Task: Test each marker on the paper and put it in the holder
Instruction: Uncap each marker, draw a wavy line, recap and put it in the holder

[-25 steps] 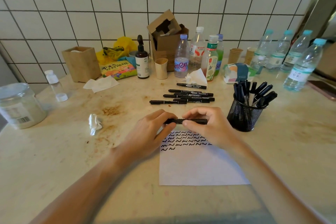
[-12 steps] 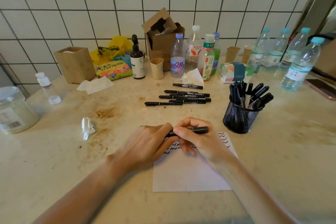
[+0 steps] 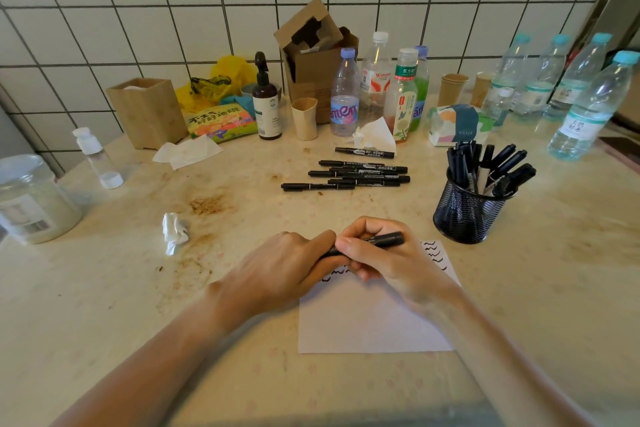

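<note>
Head view: both hands meet over the top edge of the white paper [image 3: 372,319], which lies flat on the beige countertop [image 3: 104,305]. The right hand [image 3: 384,262] grips a black marker [image 3: 382,240] with curled fingers, its capped end pointing toward the black mesh holder [image 3: 465,215]. The left hand [image 3: 287,269] curls round the marker's other end, which it hides. Black wavy test lines [image 3: 434,255] show on the paper beside the right hand. The holder, standing just beyond the paper's far right corner, is filled with upright black markers [image 3: 498,163]. Six loose markers [image 3: 360,173] lie roughly parallel beyond the paper. A crumpled tissue [image 3: 175,230] lies well left of the paper.
</note>
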